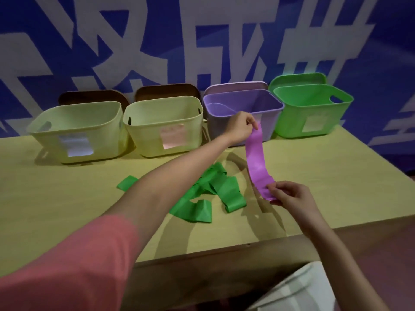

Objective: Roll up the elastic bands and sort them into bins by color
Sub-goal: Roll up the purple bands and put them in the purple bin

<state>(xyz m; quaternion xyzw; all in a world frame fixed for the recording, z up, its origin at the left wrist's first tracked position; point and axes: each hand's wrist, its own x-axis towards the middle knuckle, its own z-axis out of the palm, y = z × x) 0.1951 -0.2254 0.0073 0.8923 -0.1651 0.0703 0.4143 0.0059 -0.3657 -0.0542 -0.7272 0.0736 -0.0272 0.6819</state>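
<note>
A purple elastic band [256, 160] hangs stretched out above the table, in front of the purple bin [267, 124]. My left hand [241, 126] pinches its top end near the purple bin's front wall. My right hand [292, 195] pinches its bottom end close to the table's front right. Green elastic bands [215, 189] lie in a loose tangle on the yellow table [67, 198], below my left forearm. A green bin [314, 117] stands to the right of the purple one.
Two pale yellow bins [74, 135] [166, 129] with paper labels stand at the back left and centre. Lids lean behind all the bins against a blue and white wall. The table's front edge [224, 250] runs below my arms.
</note>
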